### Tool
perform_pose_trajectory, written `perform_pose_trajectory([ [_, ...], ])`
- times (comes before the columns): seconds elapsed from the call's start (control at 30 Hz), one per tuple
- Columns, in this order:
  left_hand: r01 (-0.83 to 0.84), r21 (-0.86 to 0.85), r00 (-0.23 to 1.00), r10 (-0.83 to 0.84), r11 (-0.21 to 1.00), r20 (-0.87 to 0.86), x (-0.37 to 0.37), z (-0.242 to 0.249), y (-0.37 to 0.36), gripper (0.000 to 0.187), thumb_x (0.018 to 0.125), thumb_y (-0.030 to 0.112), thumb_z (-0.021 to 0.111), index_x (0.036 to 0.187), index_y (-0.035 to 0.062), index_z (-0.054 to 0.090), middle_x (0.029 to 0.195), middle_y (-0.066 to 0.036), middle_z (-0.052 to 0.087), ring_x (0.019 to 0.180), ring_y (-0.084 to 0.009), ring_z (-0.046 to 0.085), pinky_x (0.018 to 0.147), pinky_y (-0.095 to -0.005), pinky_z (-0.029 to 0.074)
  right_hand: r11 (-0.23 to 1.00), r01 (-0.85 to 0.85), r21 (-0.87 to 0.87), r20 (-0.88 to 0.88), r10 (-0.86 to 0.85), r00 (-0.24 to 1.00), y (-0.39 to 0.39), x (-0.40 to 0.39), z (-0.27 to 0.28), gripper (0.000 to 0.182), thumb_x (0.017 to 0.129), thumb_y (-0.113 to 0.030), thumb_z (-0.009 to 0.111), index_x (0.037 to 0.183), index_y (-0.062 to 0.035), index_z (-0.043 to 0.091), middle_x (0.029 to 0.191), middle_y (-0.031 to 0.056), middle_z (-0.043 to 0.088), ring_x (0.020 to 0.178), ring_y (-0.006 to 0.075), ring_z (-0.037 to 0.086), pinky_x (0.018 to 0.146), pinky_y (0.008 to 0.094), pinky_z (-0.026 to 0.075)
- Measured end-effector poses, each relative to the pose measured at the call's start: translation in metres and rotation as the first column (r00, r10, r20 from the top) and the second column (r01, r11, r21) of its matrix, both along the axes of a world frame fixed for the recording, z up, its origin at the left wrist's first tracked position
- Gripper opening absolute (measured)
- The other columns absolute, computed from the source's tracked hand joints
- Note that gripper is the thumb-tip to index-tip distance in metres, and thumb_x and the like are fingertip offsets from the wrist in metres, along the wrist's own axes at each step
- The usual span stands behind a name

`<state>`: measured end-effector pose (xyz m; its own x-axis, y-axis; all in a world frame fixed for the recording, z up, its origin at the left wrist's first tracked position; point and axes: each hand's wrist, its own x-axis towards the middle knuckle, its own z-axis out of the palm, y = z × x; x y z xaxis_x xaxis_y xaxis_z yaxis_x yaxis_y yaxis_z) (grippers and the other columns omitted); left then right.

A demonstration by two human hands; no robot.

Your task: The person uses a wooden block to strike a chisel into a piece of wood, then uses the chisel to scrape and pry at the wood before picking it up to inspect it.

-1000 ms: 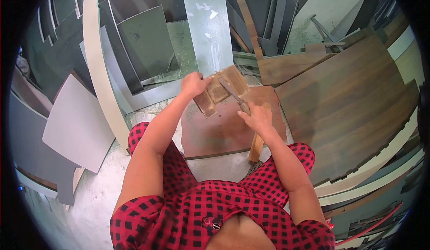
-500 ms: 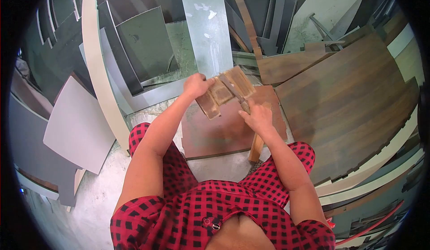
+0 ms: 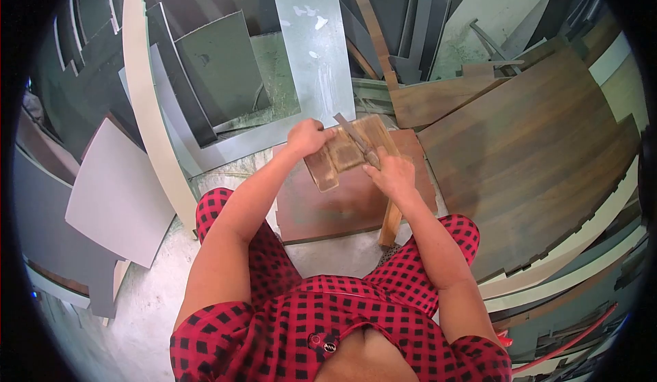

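My left hand (image 3: 307, 137) grips the upper left edge of a worn brown wooden piece (image 3: 348, 150), which has a notch in its lower edge. In my right hand (image 3: 393, 174) is the handle of a flat metal tool (image 3: 352, 131), its blade lying across the face of the wooden piece. Both are held above a reddish-brown board (image 3: 321, 207) on the floor. A narrow wooden bar (image 3: 391, 226) rests on that board's right part, partly hidden by my right hand and forearm.
A large dark wood panel (image 3: 527, 156) lies to the right. A long cream strip (image 3: 145, 87) and a pale panel (image 3: 120, 194) stand at the left. Beyond my hands a light grey board (image 3: 315, 46) leans among dark panels.
The wooden piece has tilted and moved slightly down, with both hands still on it and the tool. The blade has shifted a little toward the left.
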<state>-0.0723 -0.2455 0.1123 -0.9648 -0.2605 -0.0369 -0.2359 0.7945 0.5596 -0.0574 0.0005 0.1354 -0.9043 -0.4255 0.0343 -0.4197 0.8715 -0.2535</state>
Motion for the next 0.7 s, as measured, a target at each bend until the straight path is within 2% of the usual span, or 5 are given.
perform_pose_trajectory([
  [0.17,-0.096,-0.058,0.995,0.096,0.994,-0.008,0.000,0.000,-0.021,0.050,0.078,0.050,0.061,0.079,0.0000,0.068,0.077,-0.020,0.065,0.075,-0.0342,0.064,0.070,-0.0417,0.048,0.998,-0.002,-0.059,-0.008,0.002,1.000,0.019,0.001,0.014,0.042,0.077,-0.042,0.063,0.100,-0.0066,0.059,0.081,0.0195,0.065,0.081,0.0360,0.064,0.072,0.0462,0.048],
  [0.27,-0.145,0.001,0.989,0.145,0.989,-0.020,-0.001,-0.003,-0.029,0.050,0.078,0.050,0.060,0.078,0.0006,0.068,0.076,-0.019,0.065,0.075,-0.0340,0.063,0.070,-0.0419,0.048,0.998,-0.030,-0.057,0.010,0.031,0.999,0.016,0.015,0.028,0.044,0.077,-0.043,0.063,0.100,-0.0064,0.059,0.081,0.0203,0.065,0.081,0.0368,0.063,0.072,0.0465,0.048],
  [0.37,-0.058,-0.035,0.998,0.058,0.998,0.002,-0.001,-0.001,-0.013,0.048,0.079,0.049,0.060,0.079,0.0014,0.069,0.076,-0.019,0.066,0.075,-0.0337,0.064,0.070,-0.0418,0.048,0.998,-0.018,-0.063,0.035,0.021,0.999,0.006,0.007,0.000,0.045,0.076,-0.045,0.063,0.099,-0.0063,0.060,0.081,0.0203,0.065,0.081,0.0366,0.063,0.071,0.0459,0.048],
  [0.47,-0.030,0.020,0.999,0.030,0.999,-0.024,-0.003,-0.010,-0.008,0.048,0.078,0.049,0.060,0.078,0.0016,0.069,0.075,-0.018,0.066,0.075,-0.0335,0.064,0.068,-0.0418,0.048,1.000,-0.009,-0.020,0.030,0.010,0.999,0.005,-0.004,0.010,0.045,0.076,-0.045,0.063,0.099,-0.0061,0.059,0.081,0.0202,0.065,0.082,0.0366,0.063,0.071,0.0460,0.048],
  [0.7,-0.122,-0.070,0.992,0.121,0.990,-0.026,-0.003,-0.009,-0.022,0.049,0.078,0.049,0.061,0.077,0.0012,0.069,0.075,-0.018,0.065,0.075,-0.0330,0.064,0.068,-0.0422,0.047,0.998,-0.034,-0.057,0.103,0.039,0.994,0.011,0.012,0.019,0.044,0.077,-0.044,0.062,0.098,-0.0056,0.059,0.083,0.0209,0.065,0.083,0.0366,0.063,0.073,0.0460,0.048],
])
